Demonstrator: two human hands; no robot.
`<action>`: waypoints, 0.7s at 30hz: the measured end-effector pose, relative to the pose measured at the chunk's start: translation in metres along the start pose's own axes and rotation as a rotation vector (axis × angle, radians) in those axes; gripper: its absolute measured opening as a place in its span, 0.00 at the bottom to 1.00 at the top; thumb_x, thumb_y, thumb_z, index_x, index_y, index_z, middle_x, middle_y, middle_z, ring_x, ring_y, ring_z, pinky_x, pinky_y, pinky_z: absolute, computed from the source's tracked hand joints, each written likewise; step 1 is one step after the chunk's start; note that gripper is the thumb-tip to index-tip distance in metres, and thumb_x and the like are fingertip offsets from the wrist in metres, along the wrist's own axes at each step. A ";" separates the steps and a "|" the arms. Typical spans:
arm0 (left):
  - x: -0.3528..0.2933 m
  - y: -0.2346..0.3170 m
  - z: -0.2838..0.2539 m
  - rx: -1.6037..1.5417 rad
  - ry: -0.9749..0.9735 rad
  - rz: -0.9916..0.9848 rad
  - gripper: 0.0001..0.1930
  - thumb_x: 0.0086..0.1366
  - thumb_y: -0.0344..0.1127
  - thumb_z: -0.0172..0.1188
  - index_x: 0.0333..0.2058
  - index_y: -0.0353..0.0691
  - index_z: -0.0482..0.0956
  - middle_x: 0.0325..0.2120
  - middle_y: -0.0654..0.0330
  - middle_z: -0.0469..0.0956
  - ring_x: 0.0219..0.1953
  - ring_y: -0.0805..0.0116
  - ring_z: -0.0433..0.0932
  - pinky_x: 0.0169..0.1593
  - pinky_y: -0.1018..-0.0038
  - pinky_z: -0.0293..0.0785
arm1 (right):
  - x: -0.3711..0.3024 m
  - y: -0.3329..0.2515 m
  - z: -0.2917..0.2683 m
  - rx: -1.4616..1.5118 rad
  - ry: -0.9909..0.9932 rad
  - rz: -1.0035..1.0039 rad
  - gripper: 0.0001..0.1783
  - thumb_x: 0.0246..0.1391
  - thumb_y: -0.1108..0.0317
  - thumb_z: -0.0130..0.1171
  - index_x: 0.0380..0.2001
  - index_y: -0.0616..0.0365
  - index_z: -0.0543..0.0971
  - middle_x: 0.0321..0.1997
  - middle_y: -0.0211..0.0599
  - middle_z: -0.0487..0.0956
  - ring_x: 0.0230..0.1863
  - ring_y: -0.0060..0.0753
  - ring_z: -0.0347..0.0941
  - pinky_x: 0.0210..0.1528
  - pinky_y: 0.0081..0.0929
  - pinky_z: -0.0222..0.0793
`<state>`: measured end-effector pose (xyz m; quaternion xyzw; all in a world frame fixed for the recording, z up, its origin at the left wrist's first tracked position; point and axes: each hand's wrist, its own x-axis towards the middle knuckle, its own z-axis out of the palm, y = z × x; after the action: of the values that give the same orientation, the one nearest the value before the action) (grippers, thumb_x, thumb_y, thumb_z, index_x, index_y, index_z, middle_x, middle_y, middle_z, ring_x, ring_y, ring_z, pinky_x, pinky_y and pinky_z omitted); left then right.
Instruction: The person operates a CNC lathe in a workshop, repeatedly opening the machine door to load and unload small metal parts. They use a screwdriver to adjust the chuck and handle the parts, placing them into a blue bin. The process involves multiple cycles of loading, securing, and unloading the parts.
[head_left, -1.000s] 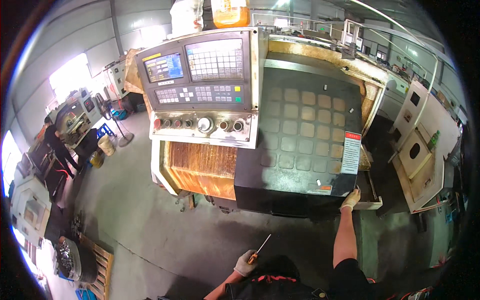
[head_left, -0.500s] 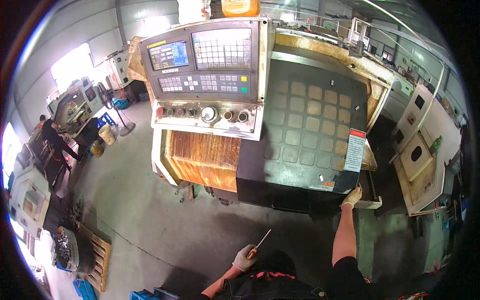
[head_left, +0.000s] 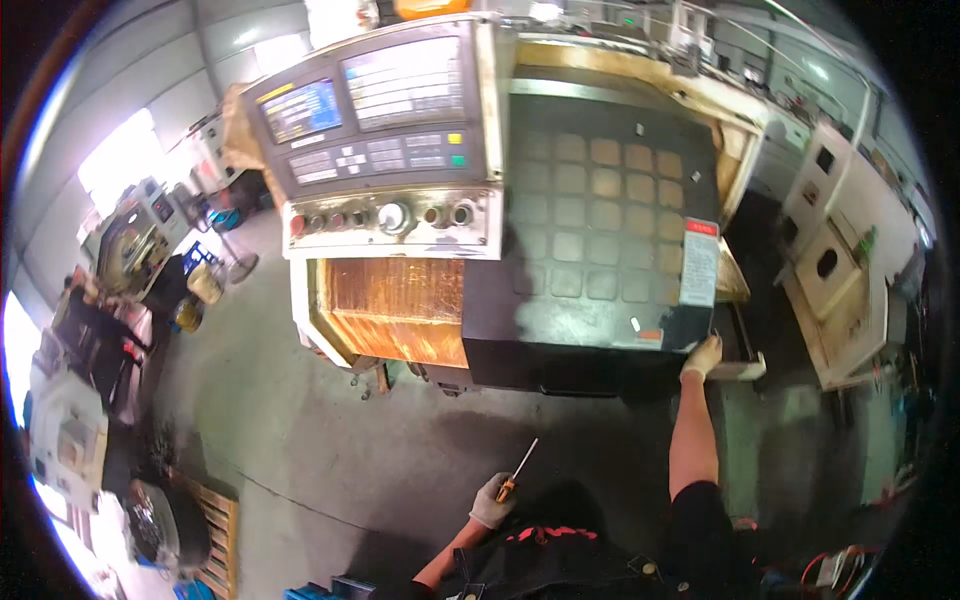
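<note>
My left hand (head_left: 490,500), in a pale work glove, is closed around the orange handle of a screwdriver (head_left: 525,460), whose thin metal shaft points up and away. My right arm is stretched forward. Its gloved hand (head_left: 703,358) grips the lower right corner of a black machine door (head_left: 575,312), with the fingertips partly hidden at the edge. The door carries a grid of rounded squares and a red-and-white warning label (head_left: 700,265). To its left stands the machine's control panel (head_left: 375,130), with a lit screen, keys and a row of knobs.
A rust-stained metal panel (head_left: 390,310) lies below the controls. Beyond the door's right side stands another pale machine cabinet (head_left: 840,270). At left are a wooden pallet (head_left: 220,535), a dark drum (head_left: 180,525), a bucket (head_left: 205,283) and a co-worker (head_left: 95,320) by other machines.
The view has shifted, so the machine sits slightly higher and farther left in the picture. Both hands keep their holds. The co-worker at left has changed posture.
</note>
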<state>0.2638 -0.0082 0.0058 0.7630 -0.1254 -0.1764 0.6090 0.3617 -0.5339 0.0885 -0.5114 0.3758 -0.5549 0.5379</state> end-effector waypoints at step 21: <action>0.009 -0.034 0.010 -0.227 -0.137 0.073 0.15 0.51 0.19 0.54 0.39 0.38 0.72 0.32 0.63 0.75 0.35 0.75 0.73 0.40 0.77 0.70 | -0.081 -0.017 0.050 -0.003 -0.184 0.144 0.24 0.53 0.65 0.43 0.50 0.70 0.68 0.28 0.36 0.72 0.29 0.27 0.64 0.36 0.25 0.64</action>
<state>0.2671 -0.0127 -0.0304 0.6703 -0.1737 -0.2188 0.6875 0.3981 -0.4452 0.1017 -0.5329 0.3614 -0.4647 0.6078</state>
